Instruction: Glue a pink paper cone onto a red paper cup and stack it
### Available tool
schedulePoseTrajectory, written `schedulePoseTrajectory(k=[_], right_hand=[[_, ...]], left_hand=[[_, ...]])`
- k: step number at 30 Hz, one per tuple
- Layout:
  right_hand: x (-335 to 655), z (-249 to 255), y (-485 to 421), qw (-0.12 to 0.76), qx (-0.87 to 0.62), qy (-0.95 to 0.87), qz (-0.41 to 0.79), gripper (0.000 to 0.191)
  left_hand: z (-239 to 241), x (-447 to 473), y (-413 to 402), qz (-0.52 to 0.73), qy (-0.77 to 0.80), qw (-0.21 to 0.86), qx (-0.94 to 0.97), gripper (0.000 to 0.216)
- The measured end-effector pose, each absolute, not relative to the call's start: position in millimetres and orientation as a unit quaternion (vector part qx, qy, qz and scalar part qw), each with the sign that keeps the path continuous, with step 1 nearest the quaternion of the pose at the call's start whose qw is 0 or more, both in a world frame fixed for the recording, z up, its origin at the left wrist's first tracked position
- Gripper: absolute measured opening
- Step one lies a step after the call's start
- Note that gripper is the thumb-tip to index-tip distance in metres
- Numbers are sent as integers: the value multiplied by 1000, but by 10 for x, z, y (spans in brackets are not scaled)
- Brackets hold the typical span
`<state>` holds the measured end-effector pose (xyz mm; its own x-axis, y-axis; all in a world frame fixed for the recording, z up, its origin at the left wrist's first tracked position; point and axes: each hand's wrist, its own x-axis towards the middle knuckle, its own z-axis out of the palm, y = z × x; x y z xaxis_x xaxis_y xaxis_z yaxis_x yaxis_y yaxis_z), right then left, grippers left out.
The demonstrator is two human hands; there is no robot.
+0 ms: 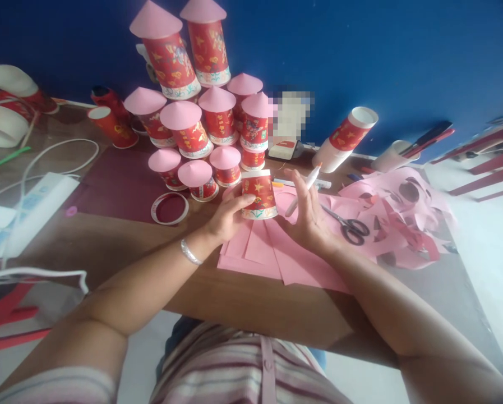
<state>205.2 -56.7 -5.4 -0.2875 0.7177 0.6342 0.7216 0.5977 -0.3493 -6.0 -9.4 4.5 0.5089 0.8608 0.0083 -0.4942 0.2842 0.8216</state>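
Note:
My left hand (227, 217) is wrapped round a red paper cup (258, 188), its thumb across the front. Gold star shapes mark the cup's side, and a white band with green and blue squiggles runs round its lower edge. Just right of the cup, my right hand (316, 227) has a white marker pen (294, 206) with an orange tip, tilted up between thumb and fingers. Pink paper sheets (251, 252) lie under both hands. Beside my right hand rest black-handled scissors (354, 230).
Red cups with pink cone tops (187, 132) stand stacked against the blue wall. A white ring (169, 209) lies left of my hand. Pink scraps (411, 224), a pen cup (392, 157) and a tall stack of cups (346, 137) are to the right; white cables (53, 147) trail left.

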Motion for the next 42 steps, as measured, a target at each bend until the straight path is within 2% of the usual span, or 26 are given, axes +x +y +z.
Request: schedulePoseTrajectory(k=[3, 5, 9, 11, 13, 16, 18, 24, 28, 30, 33, 42], right_hand=[[2099, -53, -553, 415, -466, -781, -22, 75], [2129, -38, -543, 438, -470, -766, -27, 71], [2132, -6, -521, 449, -452, -771, -6, 91], [2109, 2, -524, 443, -445, -778, -6, 89], [2091, 16, -550, 447, -447, -775, -16, 73], [2089, 68, -622, 448, -456, -769, -10, 39], [2092, 126, -678, 460, -445, -769, 4, 26], [1992, 400, -862, 534, -403, -742, 42, 32], [1867, 513, -981, 490, -362, -790, 76, 2], [1814, 481, -1012, 469, -365, -803, 44, 13], [1766, 364, -1021, 474, -376, -796, -6, 21], [1759, 254, -977, 458, -374, -805, -52, 16]], left_hand=[[59, -59, -97, 457, 232, 772, 376, 45], [68, -55, -105, 463, 243, 771, 364, 46], [72, -40, -106, 474, 251, 768, 349, 40], [61, -36, -97, 477, 247, 769, 348, 37], [49, -38, -89, 473, 247, 768, 354, 35], [41, -45, -89, 459, 247, 771, 365, 36], [37, -44, -92, 442, 246, 780, 367, 38], [-57, -16, -65, 444, 245, 759, 408, 38], [-119, -15, -52, 441, 270, 736, 437, 42], [-122, -21, -55, 435, 281, 731, 444, 45], [-105, -31, -63, 431, 288, 728, 449, 48], [-91, -25, -66, 428, 294, 706, 482, 44]])
